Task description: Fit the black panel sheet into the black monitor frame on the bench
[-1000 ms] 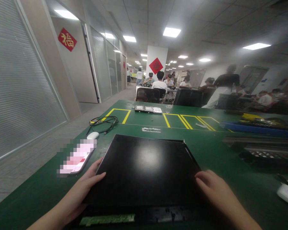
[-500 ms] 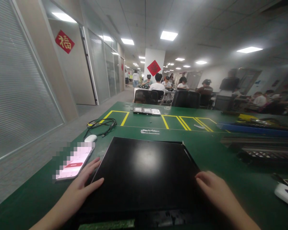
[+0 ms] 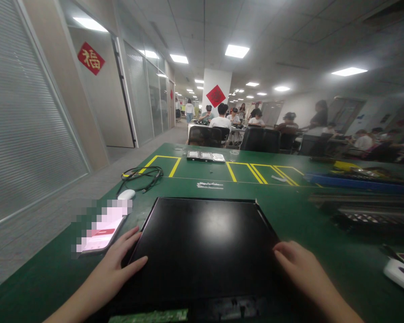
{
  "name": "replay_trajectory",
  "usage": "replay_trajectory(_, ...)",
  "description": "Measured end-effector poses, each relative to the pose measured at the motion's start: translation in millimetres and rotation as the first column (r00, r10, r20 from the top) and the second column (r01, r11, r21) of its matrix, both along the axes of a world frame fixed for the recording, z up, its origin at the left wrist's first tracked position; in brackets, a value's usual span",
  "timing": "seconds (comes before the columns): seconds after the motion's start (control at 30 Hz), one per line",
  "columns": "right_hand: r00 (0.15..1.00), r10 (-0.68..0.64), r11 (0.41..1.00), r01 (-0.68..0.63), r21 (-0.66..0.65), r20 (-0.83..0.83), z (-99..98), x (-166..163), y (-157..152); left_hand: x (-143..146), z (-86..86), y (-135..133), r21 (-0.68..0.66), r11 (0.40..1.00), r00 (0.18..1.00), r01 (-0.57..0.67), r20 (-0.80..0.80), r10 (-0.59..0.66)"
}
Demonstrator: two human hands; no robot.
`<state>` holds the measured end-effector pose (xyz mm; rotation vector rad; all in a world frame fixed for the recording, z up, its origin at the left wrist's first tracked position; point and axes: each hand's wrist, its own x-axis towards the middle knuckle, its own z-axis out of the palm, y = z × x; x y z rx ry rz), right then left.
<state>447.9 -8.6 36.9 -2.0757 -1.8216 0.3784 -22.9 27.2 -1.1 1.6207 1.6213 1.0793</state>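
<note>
A flat black screen panel [image 3: 202, 260] with a glossy reflection lies in front of me, inside a black frame [image 3: 267, 223] that shows along its right and far edges. My left hand [image 3: 116, 262] grips the panel's left side, thumb on the top face and fingers along the edge. At the right edge my right hand [image 3: 298, 260] closes with bent fingers and thumb; its fingertips are partly hidden. A strip of green circuit board [image 3: 151, 316] shows at the near side, close to the bottom of the view.
On the green table [image 3: 188, 215] lie a lit phone [image 3: 104, 233], a white mouse [image 3: 126, 194], a coiled black cable [image 3: 143, 177], several drives [image 3: 206, 156] and a clear cup [image 3: 234, 155]. A blue tray [image 3: 353, 180] and a white device [image 3: 402, 272] are at right.
The panel's far edge has dropped and moved slightly toward me, so more of the black frame shows behind it. My left hand has shifted slightly with it; my right hand has barely moved.
</note>
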Motion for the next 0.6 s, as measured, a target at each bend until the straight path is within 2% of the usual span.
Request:
replay_trajectory(0.17,1.0,-0.004,1.0,0.004,-0.014,0.007,1.6,-0.6,-0.5,-1.5,-6.3,3.8,0.002,1.0,0.999,0.005,-0.038,-0.005)
replay_trajectory(0.43,1.0,-0.005,1.0,0.005,-0.027,0.0,3.2,-2.0,-1.1,0.1,-4.0,2.3,0.025,1.0,0.995,-0.005,-0.1,0.008)
replay_trajectory(0.6,1.0,-0.003,1.0,0.003,-0.021,-0.001,2.3,-0.9,0.1,2.1,3.3,2.7,0.034,0.999,0.966,0.026,-0.258,-0.016)
